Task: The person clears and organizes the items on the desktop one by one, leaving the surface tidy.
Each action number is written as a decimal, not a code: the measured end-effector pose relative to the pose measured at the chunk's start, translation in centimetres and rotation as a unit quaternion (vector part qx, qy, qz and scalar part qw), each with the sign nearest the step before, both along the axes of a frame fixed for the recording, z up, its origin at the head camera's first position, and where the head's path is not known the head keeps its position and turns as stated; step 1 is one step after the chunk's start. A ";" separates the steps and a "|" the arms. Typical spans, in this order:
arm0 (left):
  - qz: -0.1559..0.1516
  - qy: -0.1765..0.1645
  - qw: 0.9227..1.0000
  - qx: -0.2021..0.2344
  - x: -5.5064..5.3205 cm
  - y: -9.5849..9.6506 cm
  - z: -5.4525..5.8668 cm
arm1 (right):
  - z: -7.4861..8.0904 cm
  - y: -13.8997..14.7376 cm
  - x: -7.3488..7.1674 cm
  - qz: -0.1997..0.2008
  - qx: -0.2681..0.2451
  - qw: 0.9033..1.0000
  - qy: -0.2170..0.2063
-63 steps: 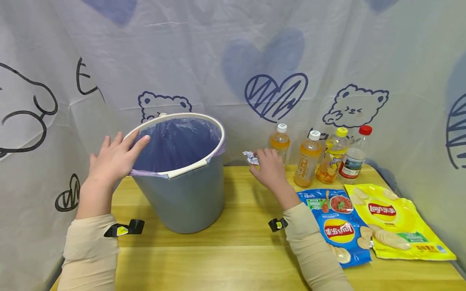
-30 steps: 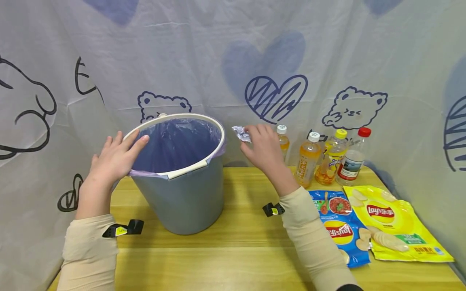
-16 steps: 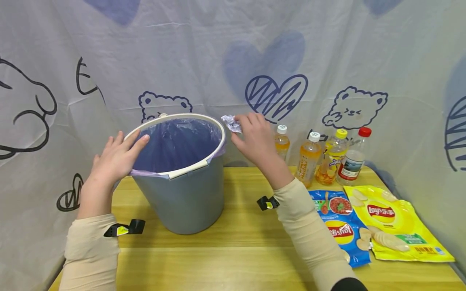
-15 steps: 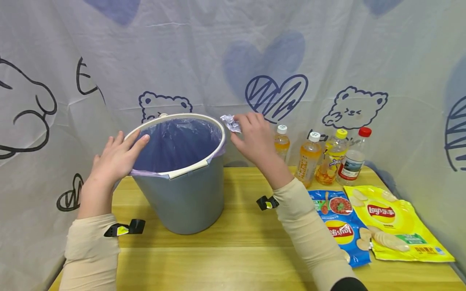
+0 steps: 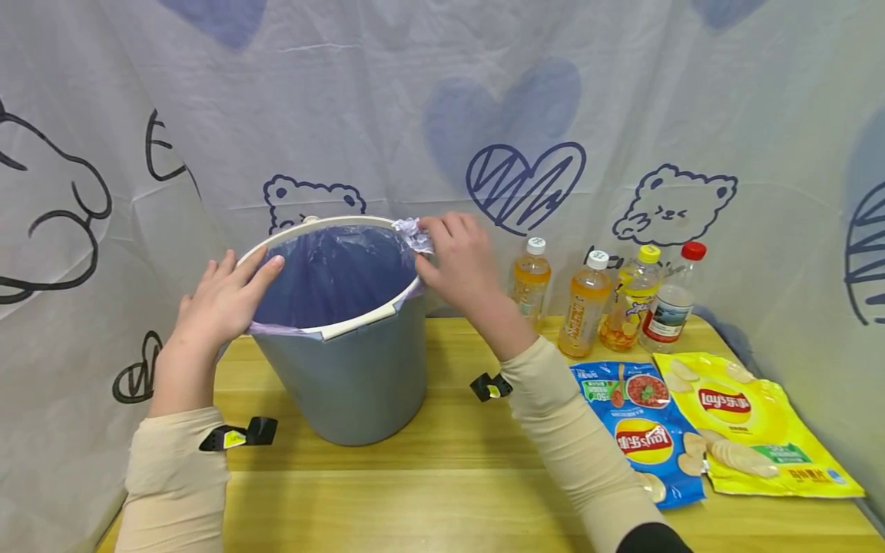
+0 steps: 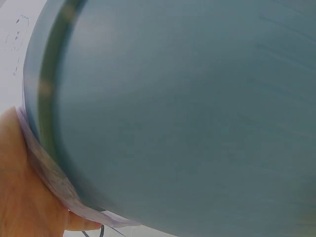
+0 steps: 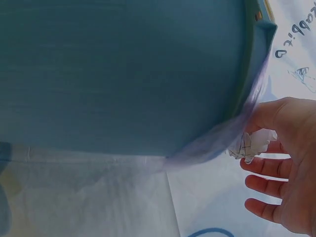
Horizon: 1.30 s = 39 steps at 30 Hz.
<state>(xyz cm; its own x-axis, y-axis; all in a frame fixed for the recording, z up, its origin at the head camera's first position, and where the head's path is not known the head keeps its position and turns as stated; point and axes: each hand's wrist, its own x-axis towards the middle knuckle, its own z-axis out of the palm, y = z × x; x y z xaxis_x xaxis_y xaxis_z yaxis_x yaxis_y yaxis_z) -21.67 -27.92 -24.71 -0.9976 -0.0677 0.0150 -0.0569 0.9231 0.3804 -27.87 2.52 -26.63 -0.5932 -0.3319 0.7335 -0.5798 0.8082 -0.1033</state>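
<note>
A crumpled piece of paper (image 5: 413, 235) is pinched between the thumb and fingers of my right hand (image 5: 458, 259), at the right rim of the trash can (image 5: 359, 384). In the right wrist view the crumpled paper (image 7: 249, 145) shows between thumb and fingers, beside the purple liner edge. The can is grey-blue with a cream rim and a translucent purple bag folded over it. My left hand (image 5: 220, 301) rests on the left side of the rim, its fingers extended. In the left wrist view the left hand (image 6: 24, 187) lies against the liner at the can's edge.
Several drink bottles stand at the back right, among them an orange-filled bottle (image 5: 584, 307) and a red-capped bottle (image 5: 669, 303). In front of them lie a blue chip bag (image 5: 643, 430) and a yellow chip bag (image 5: 754, 430). A patterned curtain (image 5: 429, 115) hangs behind the wooden table (image 5: 387, 499).
My right hand has lifted the crumpled paper from near the bottles and carried it left to the can's rim. The left hand has stayed on the rim.
</note>
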 end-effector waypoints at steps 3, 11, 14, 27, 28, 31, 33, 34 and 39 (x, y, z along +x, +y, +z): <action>0.001 0.000 1.000 0.001 0.0 0.0 0.0 | -0.1 -0.5 0.0 0.007 -0.003 1.000 0.003; 0.002 0.004 1.000 0.006 0.0 0.0 -0.1 | -0.2 -1.6 0.0 0.024 -0.008 0.999 -0.020; 0.002 0.004 1.000 0.007 0.0 0.0 -0.2 | -0.2 -1.8 0.0 0.024 -0.006 0.999 -0.028; 0.002 0.005 1.000 0.008 0.0 -0.1 -0.3 | -0.2 -2.2 0.1 0.045 -0.029 0.998 -0.046; 0.001 0.005 1.000 0.007 0.0 -0.2 -0.4 | -0.2 -2.1 0.0 0.047 -0.031 0.997 -0.045; 0.001 0.006 1.000 0.006 -0.1 -0.2 -0.5 | -0.4 -2.1 0.0 0.053 -0.036 0.997 -0.043; 0.002 0.005 1.000 0.006 -0.1 -0.1 -0.5 | -0.4 -2.1 0.0 0.054 -0.038 0.997 -0.040; 0.002 0.004 1.000 0.006 -0.1 -0.1 -0.5 | -0.5 -2.1 0.0 0.055 -0.039 0.997 -0.039; 0.004 0.003 1.000 0.007 -0.1 -0.1 -0.5 | -0.6 -2.0 0.0 0.057 -0.044 0.997 -0.035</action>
<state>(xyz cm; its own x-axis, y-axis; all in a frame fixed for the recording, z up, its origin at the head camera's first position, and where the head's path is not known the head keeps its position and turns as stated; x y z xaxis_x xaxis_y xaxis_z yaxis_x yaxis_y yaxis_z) -21.72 -28.02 -25.18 -0.9970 -0.0749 0.0190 -0.0614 0.9170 0.3942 -27.89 0.47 -27.22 -0.6062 -0.3363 0.7207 -0.6566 0.7229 -0.2150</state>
